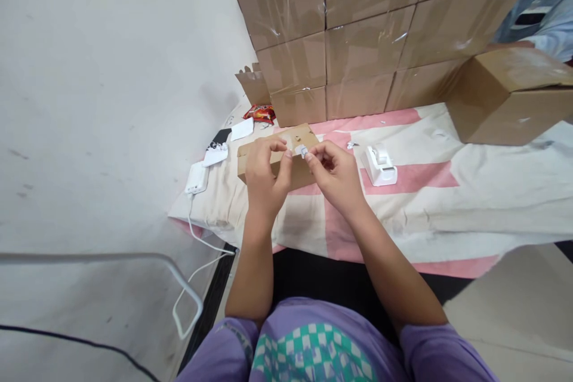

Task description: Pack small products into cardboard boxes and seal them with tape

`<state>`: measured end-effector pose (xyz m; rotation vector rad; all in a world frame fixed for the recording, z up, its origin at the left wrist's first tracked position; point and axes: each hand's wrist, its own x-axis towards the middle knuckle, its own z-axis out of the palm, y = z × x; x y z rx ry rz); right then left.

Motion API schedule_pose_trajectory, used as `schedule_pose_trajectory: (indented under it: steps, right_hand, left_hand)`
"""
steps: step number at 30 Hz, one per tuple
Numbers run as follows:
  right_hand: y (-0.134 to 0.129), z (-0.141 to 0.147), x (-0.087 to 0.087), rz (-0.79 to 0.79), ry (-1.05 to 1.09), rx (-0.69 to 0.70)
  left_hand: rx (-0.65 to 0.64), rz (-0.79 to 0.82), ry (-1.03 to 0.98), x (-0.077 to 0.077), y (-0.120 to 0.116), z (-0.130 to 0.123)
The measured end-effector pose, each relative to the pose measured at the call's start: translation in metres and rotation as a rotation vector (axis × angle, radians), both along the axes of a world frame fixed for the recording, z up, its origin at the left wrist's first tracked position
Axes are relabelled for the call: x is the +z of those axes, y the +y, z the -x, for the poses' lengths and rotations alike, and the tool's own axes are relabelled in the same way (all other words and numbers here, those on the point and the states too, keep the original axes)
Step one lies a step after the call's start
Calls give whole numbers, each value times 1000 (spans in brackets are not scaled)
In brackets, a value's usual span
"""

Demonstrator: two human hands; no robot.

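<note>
A small brown cardboard box [301, 177] lies on the cloth-covered table in front of me, with both hands over it. My left hand [267, 174] is above the box's left part, thumb and index finger apart, with nothing visible between them. My right hand [335, 174] is at the box's right side, thumb and index finger pinched on a small whitish piece [301, 150] with a bluish mark. To the right of my right hand stands a white tape dispenser [380, 166] with a roll in it.
Stacked taped cartons [358, 42] rise behind the box. A larger carton [501, 101] sits at right, near another person's arm [553, 36]. At left are a red packet [260, 113], white papers [242, 129] and a white device [197, 178] with a cable.
</note>
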<state>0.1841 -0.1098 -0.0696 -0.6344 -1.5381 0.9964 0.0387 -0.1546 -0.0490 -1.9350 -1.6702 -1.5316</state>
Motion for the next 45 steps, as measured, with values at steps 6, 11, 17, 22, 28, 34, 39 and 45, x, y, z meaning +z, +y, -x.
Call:
schedule_pose_trajectory:
  steps: [6,11,17,22,28,34,39,45]
  right_hand:
    - [-3,0,-1,-97,-32,-25]
    - [-3,-1,-2,-76,-41,54]
    - [-3,1,-3,-17,40,135]
    - [0,4,-8,-7,108,144]
    - [2,1,-7,-52,71,-30]
    - [-1,2,-5,-497,-142,-278]
    - [0,10,-13,-596,-191,-320]
    - [-2,11,-15,-615,-229,-374]
  left_hand:
    - [-30,-18,30,3,-4,-1]
    - [-68,72,-66,1,-7,3]
    - [-79,87,-117,1,-7,0]
    - [-86,77,-189,-2,-5,-3]
    - [-50,81,-207,-6,-5,0]
    - [-77,80,-245,-7,-5,1]
    - [-161,115,-308,-8,-7,-1]
    - [-214,145,-353,-11,-6,1]
